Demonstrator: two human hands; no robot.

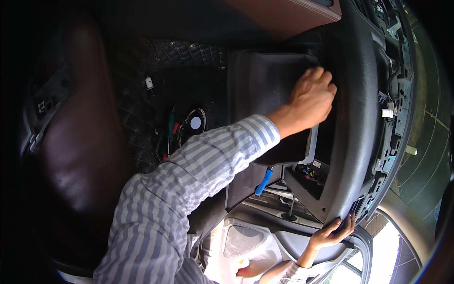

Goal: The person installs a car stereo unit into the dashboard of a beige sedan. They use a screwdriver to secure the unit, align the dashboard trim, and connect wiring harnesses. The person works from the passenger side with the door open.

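My left hand reaches across in a striped sleeve. Its fingers are curled down at the edge of a black glove box panel, beside the dashboard; whatever lies beneath the fingertips is hidden. Lower right, my right hand rests against the near end of the dashboard, fingers apart and slightly bent over its edge. Between the hands, a blue-handled screwdriver sticks out below the panel, its tip out of sight. An opening close by shows a fuse box with small coloured fuses.
On the quilted floor mat lie a green-handled screwdriver, a round white disc with thin wires and a small white piece. A brown seat fills the left. A white connector hangs along the dashboard's far edge. The door stands open.
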